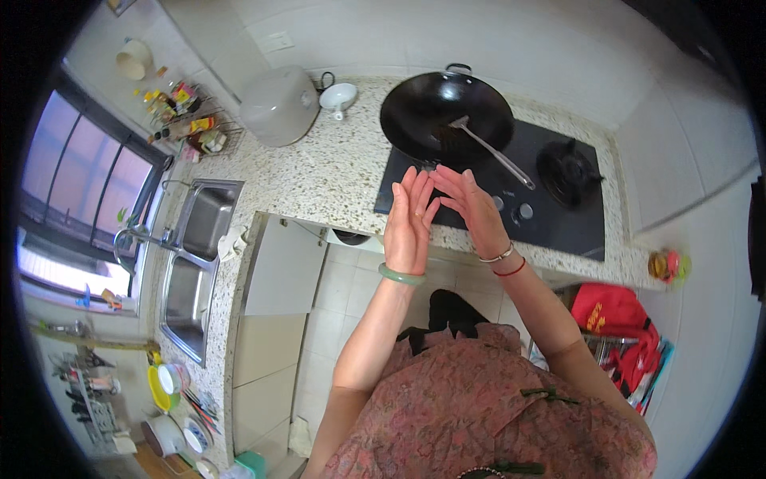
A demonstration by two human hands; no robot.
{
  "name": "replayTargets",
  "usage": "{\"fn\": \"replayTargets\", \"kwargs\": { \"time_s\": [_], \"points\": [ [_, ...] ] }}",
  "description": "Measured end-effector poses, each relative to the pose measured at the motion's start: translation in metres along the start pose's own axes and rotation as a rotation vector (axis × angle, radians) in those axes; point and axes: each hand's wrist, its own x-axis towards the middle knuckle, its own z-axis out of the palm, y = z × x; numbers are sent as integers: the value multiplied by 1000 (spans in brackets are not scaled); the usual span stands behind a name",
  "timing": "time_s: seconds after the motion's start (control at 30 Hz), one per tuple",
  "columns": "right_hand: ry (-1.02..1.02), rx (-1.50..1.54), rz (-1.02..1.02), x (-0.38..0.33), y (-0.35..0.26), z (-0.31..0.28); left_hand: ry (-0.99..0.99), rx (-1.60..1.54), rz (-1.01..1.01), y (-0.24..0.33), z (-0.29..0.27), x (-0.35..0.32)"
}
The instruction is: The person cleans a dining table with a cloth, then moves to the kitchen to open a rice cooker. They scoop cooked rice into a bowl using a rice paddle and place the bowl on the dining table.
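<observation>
My left hand [409, 227], with a green bangle [401, 275] at its wrist, is raised in front of the hob. Opposite it is my right hand [481, 217], wearing bracelets. Both hands have their fingers stretched out and hold nothing. The fingertips come close together; whether they touch I cannot tell. Beyond them a black wok [415, 108] sits on the black hob [550, 215]. A metal spatula [499, 156] rests with its head in the wok and its handle out over the hob toward the right.
Right of the wok is a bare burner [568, 172]. A rice cooker [279, 104] and a white bowl [338, 96] stand at the back left. Along the left run a double sink [189, 307], a bottle rack [215, 132] and stacked dishes. A red bag [610, 307] hangs low at right.
</observation>
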Motion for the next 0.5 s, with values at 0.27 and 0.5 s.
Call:
{"fn": "replayTargets", "kwargs": {
  "time_s": [0.27, 0.5],
  "points": [
    [-269, -195, -14, 99, -12, 43, 223, -34, 97, 38, -45, 50],
    [-328, -347, -70, 199, 13, 120, 262, -57, 200, 87, -103, 113]
  ]
}}
